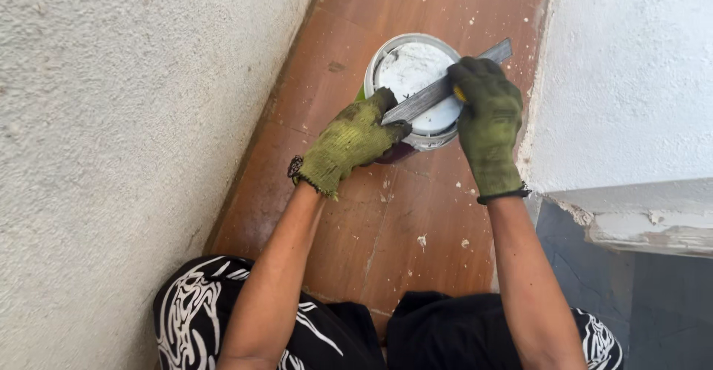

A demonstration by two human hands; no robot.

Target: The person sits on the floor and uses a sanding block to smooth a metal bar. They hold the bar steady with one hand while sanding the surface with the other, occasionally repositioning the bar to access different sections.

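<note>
Gripping: my right hand [489, 121] clenched the stiff metal blade [445, 88].
Left hand [349, 141]: pinched the blade's near end.
Below: paint can [412, 65], probably heavy; its rim looked the best hold.

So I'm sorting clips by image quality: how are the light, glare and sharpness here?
Head view: even daylight, soft shadows under both gloved hands; the white can lid is bright, nearly washed out; the left hand, right hand and metal blade look sharp, no motion blur; slight wide-angle stretch at the edges.

Grey flat blade [445, 88] slants across white-lidded paint can [411, 69]
</note>
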